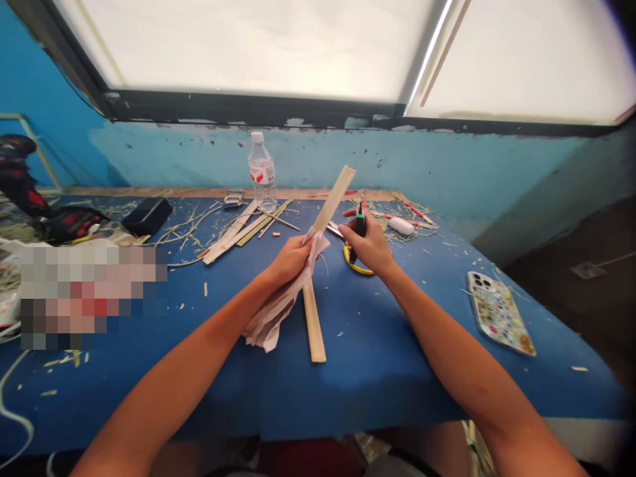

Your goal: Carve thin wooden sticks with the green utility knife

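Observation:
My left hand (293, 257) is closed around a crumpled pale paper or cloth (283, 311) and the flat bamboo strip (334, 202) wrapped in it, whose upper part slants up to the right. Below, another length of pale strip (314, 324) points toward me; whether it is the same piece is hidden. My right hand (368, 238) grips a dark tool with a green tip (360, 225), held upright just right of the strip. Under that hand lies a yellow ring-shaped object (358, 268), partly covered.
Behind my hands are a plastic bottle (263, 175), loose bamboo strips (233, 235) and a white oval object (401, 226). A patterned phone (501, 313) lies right. A black box (147, 216) and dark-red power tool (69, 222) are left. Shavings litter the blue table (377, 371).

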Available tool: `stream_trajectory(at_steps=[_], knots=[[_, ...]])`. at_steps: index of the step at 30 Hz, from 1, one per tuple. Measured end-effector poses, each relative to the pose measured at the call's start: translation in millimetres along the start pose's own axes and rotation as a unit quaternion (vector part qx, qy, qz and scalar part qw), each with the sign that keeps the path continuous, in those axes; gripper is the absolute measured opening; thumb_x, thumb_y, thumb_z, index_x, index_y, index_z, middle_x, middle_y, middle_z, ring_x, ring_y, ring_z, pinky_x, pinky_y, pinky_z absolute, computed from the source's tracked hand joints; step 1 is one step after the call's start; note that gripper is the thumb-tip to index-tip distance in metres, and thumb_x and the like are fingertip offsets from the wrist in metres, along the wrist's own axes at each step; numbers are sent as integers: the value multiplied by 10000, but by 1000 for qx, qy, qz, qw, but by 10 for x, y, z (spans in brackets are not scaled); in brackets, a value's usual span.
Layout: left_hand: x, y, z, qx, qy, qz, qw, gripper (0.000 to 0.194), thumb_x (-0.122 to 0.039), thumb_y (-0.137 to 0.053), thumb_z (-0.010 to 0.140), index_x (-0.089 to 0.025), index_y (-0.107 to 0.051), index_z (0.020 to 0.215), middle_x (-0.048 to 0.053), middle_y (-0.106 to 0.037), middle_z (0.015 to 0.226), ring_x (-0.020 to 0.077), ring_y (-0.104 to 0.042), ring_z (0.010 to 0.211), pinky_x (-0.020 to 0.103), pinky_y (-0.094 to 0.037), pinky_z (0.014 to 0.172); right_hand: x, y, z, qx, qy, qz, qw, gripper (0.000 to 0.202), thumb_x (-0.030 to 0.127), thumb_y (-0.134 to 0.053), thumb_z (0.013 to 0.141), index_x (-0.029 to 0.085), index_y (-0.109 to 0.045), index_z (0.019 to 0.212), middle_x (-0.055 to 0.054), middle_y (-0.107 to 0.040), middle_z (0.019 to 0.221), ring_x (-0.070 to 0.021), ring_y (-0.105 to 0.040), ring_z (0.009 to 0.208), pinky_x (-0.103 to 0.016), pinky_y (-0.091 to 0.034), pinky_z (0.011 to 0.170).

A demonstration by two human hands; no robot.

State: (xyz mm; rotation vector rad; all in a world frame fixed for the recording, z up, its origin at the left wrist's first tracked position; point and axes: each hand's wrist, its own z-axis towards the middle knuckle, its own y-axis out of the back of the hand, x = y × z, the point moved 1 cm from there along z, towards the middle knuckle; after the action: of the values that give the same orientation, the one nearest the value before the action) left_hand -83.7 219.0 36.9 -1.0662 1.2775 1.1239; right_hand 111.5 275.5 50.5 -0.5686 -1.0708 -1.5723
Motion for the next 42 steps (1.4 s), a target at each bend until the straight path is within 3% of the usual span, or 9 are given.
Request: stream_trajectory(at_steps=[3,7,10,15,20,25,29,42], knots=[[2,24,18,-41,-33,-13,999,457,-626,-658,837,-189,-542,770,-32,-497,610,88,-399,512,235,-311,487,-67,7,-6,12,81,-115,990,441,476,-685,902,214,-584,1242,-22,-671,886,-192,-605,756,-330,-465,743],[30,12,18,-43,-66,-14,997,441,-622,-623,871,-195,-538,801,-29,-519,641,95,-407,532,243,-341,516,-73,-38,-81,81,131,-192,969,520,473,-577,971,233,-523,1430,-46,-708,964,-218,-630,790,-322,-441,740],[46,-1,20,-64,-97,52,992,369,-510,-585,918,-191,-523,745,-24,-514,651,103,-410,577,249,-352,564,-13,-55,-126,87,102,-257,957,522,475,-525,994,238,-531,1459,-57,-730,929,-240,-655,779,-311,-411,715],[16,2,-18,-105,-121,181,970,330,-423,-511,967,-182,-582,752,6,-593,714,137,-471,670,269,-347,632,57,-53,-137,72,52,-359,929,507,610,-529,973,250,-658,1307,-83,-763,913,-273,-690,815,-296,-372,690],[-35,-34,-84,-111,-128,246,954,346,-432,-484,993,-183,-632,803,24,-638,755,153,-506,701,282,-338,663,97,-99,-172,87,49,-406,908,419,524,-523,978,241,-675,1247,-90,-770,913,-267,-692,798,-291,-324,651],[-50,-68,-93,-106,-105,265,953,387,-460,-445,1003,-184,-593,776,16,-624,741,148,-488,678,290,-315,657,143,-142,-197,68,18,-492,868,284,326,-508,951,227,-676,1157,-108,-751,849,-274,-685,740,-302,-298,627],[-45,-79,-49,-97,-96,259,956,389,-446,-429,997,-184,-556,739,12,-592,713,148,-468,668,291,-311,655,143,-105,-169,65,9,-531,845,313,234,-533,904,234,-660,1191,-104,-739,831,-279,-688,742,-305,-328,646],[-10,-71,44,-77,-71,214,971,385,-433,-456,953,-195,-497,653,1,-519,639,146,-430,646,274,-311,612,53,-43,-83,61,-11,-549,834,301,211,-551,898,207,-662,1178,-139,-745,895,-288,-692,786,-309,-368,673]])
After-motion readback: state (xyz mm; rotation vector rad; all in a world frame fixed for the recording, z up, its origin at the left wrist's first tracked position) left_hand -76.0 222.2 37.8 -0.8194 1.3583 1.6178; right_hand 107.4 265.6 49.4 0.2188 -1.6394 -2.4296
